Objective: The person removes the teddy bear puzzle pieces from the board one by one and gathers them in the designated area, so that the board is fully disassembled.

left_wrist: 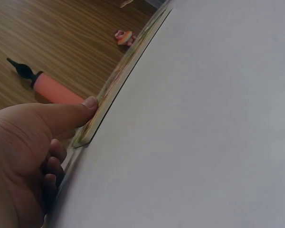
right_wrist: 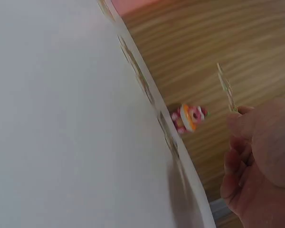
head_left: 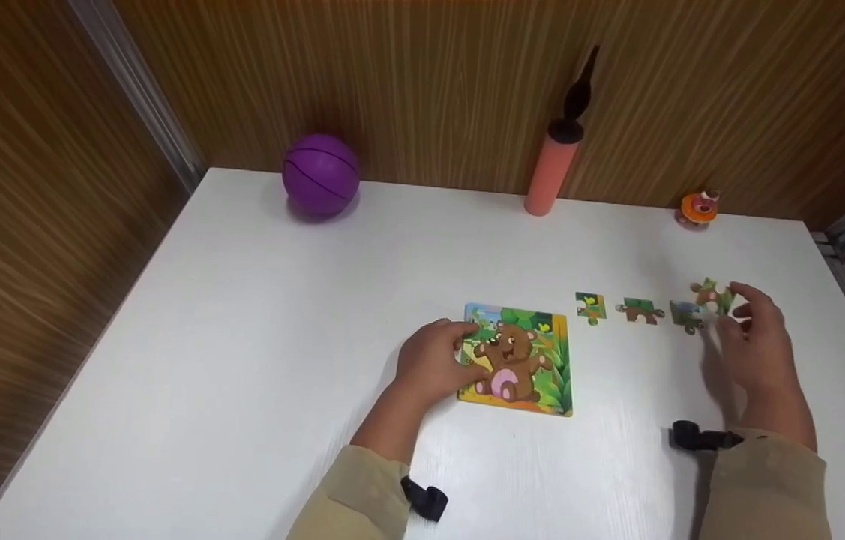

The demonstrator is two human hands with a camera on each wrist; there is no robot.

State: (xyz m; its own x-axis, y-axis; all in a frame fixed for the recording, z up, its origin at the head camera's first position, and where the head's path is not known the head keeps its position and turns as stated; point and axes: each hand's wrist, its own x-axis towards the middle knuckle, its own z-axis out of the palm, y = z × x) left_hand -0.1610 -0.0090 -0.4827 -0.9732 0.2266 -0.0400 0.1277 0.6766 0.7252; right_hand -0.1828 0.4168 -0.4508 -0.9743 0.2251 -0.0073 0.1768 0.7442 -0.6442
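A square jigsaw puzzle board [head_left: 516, 360] with a brown bear picture lies flat on the white table. At its left edge my left hand [head_left: 433, 364] holds it, thumb and index finger over the picture; the left wrist view has the thumb on the board's edge. Farther right, my right hand [head_left: 759, 341] pinches a puzzle piece [head_left: 711, 297] by its right side. The right wrist view presents that piece edge-on, raised above the table. Beneath and left of it lie three loose pieces in a row: one with a knob [head_left: 686, 315], a brown one [head_left: 641, 310] and a yellow-green one [head_left: 590, 306].
Along the back of the table stand a purple ball [head_left: 321, 176], a pink hand pump [head_left: 551, 169] with a black nozzle, and a small orange-and-pink figurine [head_left: 698, 208]. Wood-patterned panels [head_left: 437, 90] rise behind the table [head_left: 242, 337] and at both sides.
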